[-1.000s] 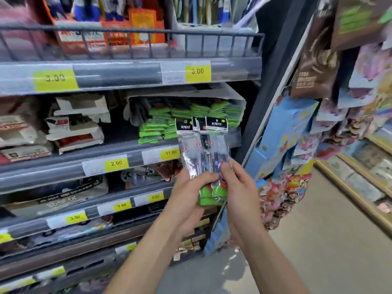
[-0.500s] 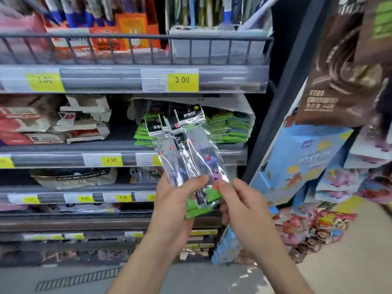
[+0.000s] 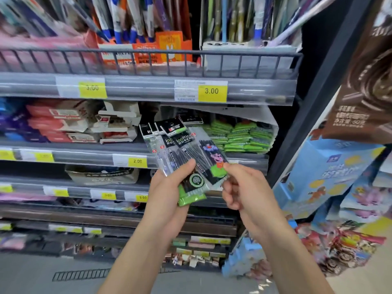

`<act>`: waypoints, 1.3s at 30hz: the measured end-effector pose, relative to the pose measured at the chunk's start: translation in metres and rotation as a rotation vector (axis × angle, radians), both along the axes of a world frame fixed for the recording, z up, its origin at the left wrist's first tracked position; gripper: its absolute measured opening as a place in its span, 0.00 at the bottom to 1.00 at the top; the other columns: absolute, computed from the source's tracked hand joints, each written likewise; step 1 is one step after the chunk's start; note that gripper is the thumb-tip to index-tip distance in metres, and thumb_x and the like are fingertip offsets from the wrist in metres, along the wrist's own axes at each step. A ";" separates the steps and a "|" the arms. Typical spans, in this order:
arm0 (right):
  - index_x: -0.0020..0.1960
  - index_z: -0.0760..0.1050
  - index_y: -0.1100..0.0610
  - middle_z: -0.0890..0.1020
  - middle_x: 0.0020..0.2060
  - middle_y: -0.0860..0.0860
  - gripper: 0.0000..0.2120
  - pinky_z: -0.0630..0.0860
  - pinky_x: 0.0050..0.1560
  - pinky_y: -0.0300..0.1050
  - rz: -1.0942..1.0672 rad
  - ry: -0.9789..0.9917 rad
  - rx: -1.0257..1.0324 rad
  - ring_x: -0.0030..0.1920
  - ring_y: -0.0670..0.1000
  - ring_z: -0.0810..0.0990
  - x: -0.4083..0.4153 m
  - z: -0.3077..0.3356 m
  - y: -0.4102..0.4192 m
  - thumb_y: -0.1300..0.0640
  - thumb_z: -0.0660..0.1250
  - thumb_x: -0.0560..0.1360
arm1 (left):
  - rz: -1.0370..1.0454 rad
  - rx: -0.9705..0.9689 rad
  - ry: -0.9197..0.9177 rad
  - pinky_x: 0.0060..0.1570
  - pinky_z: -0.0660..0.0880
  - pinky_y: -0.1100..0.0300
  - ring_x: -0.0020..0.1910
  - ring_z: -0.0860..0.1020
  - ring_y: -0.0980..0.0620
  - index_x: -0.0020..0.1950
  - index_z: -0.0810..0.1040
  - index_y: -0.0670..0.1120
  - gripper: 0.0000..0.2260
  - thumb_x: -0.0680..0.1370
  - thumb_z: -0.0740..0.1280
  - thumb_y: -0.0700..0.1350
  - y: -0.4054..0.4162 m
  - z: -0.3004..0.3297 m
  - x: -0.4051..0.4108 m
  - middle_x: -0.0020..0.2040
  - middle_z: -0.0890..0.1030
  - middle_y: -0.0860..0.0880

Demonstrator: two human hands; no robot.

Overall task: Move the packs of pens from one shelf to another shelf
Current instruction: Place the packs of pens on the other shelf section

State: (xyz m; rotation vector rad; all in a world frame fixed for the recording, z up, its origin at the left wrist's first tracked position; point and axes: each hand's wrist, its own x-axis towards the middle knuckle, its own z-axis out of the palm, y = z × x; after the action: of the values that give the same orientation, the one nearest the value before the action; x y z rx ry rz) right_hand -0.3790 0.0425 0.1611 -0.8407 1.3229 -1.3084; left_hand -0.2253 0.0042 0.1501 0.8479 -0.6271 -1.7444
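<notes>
Nearest the camera, two bare forearms reach forward. The left hand (image 3: 167, 194) grips a fanned bundle of pen packs (image 3: 180, 158) at its lower end, thumb pressed across the front. The right hand (image 3: 244, 187) pinches the bottom edge of the rightmost pack, the one with a cartoon pig, its other fingers curled. The bundle is held in the air in front of the shelf with the 2.00 price label (image 3: 137, 161), tilted left. Behind the bundle, stacked green packs (image 3: 239, 134) lie in an open box on that shelf. The glossy sleeves look slippery; pulling one pack free could likely loosen the fan and drop the others.
</notes>
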 end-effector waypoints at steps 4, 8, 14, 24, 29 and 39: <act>0.37 0.72 0.54 0.68 0.27 0.50 0.13 0.58 0.23 0.40 -0.061 -0.106 0.026 0.25 0.48 0.66 0.008 0.012 -0.016 0.53 0.65 0.80 | -0.020 -0.055 0.007 0.51 0.84 0.48 0.54 0.85 0.41 0.63 0.82 0.38 0.16 0.77 0.75 0.43 -0.007 0.002 0.011 0.53 0.86 0.39; 0.39 0.69 0.55 0.69 0.26 0.50 0.11 0.59 0.22 0.40 -0.145 -0.106 0.034 0.24 0.48 0.66 0.015 0.026 -0.035 0.55 0.65 0.80 | -0.012 -0.059 0.033 0.44 0.83 0.52 0.49 0.85 0.44 0.65 0.79 0.36 0.22 0.75 0.76 0.44 -0.012 0.009 0.018 0.51 0.84 0.38; 0.44 0.75 0.61 0.73 0.28 0.52 0.10 0.77 0.26 0.41 -0.288 -0.267 0.031 0.26 0.50 0.80 0.037 0.041 -0.059 0.56 0.65 0.81 | 0.007 -0.062 0.016 0.43 0.83 0.52 0.51 0.86 0.45 0.67 0.80 0.36 0.25 0.72 0.77 0.44 -0.021 0.013 0.023 0.55 0.86 0.37; 0.60 0.75 0.67 0.83 0.53 0.63 0.13 0.84 0.40 0.41 -0.351 -0.792 -0.018 0.51 0.57 0.86 0.052 0.033 -0.088 0.60 0.68 0.81 | -0.021 -0.017 0.002 0.36 0.83 0.55 0.46 0.88 0.46 0.62 0.82 0.36 0.14 0.78 0.74 0.40 -0.028 0.011 0.040 0.49 0.87 0.39; 0.59 0.78 0.68 0.85 0.48 0.60 0.12 0.83 0.40 0.39 -0.382 -0.760 -0.054 0.42 0.52 0.88 0.052 0.024 -0.088 0.65 0.72 0.78 | -0.036 0.007 0.018 0.40 0.83 0.55 0.44 0.87 0.45 0.66 0.79 0.35 0.20 0.76 0.76 0.42 -0.030 0.015 0.046 0.52 0.87 0.38; 0.56 0.76 0.66 0.86 0.51 0.60 0.07 0.84 0.47 0.44 -0.338 -0.567 -0.075 0.50 0.55 0.87 0.052 0.027 -0.076 0.70 0.65 0.78 | -0.086 0.028 0.040 0.37 0.83 0.55 0.41 0.86 0.46 0.64 0.81 0.38 0.17 0.85 0.62 0.49 -0.027 0.022 0.056 0.50 0.87 0.39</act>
State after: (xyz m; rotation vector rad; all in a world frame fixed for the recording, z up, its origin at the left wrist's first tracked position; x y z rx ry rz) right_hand -0.3268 -0.0332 0.1882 -0.2550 0.9841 -1.7113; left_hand -0.1695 -0.0230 0.1723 0.8143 -0.6217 -1.8472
